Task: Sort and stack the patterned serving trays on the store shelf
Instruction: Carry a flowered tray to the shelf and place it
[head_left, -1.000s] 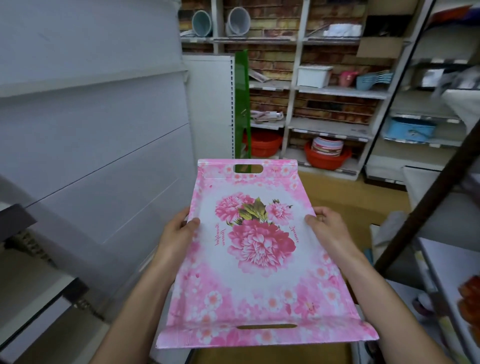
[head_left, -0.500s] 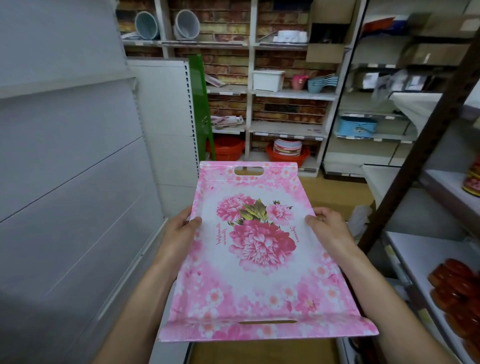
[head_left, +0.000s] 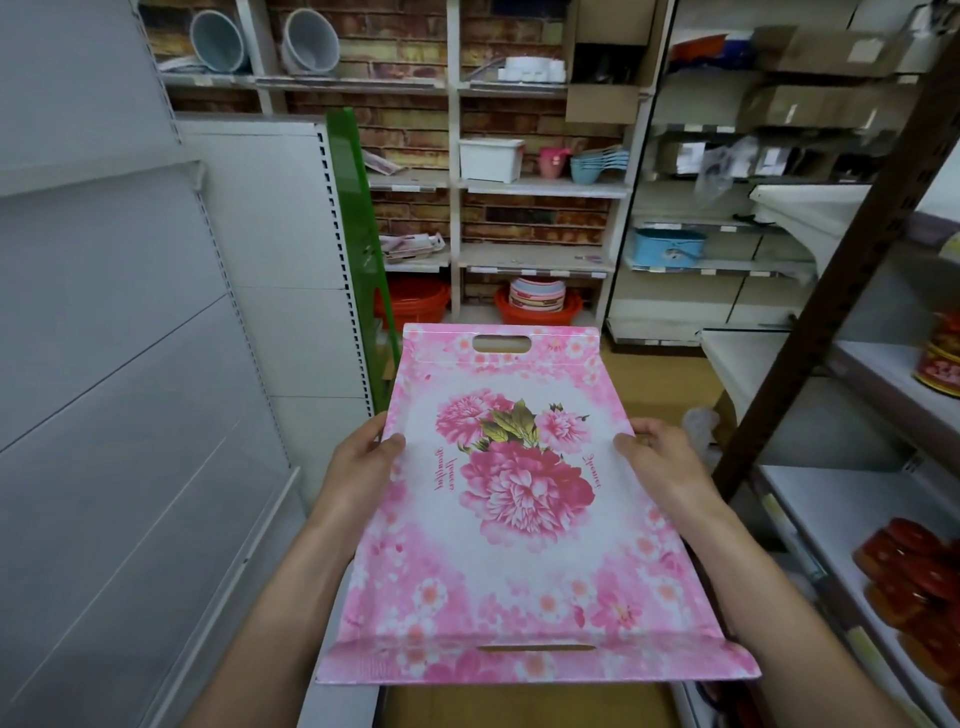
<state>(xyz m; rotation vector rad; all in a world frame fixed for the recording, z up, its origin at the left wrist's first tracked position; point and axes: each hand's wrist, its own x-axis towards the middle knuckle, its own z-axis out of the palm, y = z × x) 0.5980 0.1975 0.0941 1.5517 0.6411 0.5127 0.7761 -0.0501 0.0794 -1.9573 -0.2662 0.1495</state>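
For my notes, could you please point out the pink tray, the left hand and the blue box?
pink tray (head_left: 524, 493): head view, central flower.
left hand (head_left: 358, 465): head view, back of hand.
blue box (head_left: 667, 249): head view, front wall.

Bare left forearm (head_left: 296, 597), bare right forearm (head_left: 769, 613), both at the near edge, slim wrists, bare left hand (head_left: 358, 462), bare right hand (head_left: 660, 457), round knuckles

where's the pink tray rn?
Head view, centre-low: the pink tray is held out in the aisle, the left hand gripping its left edge and the right hand its right edge, with grey shelving to its left.
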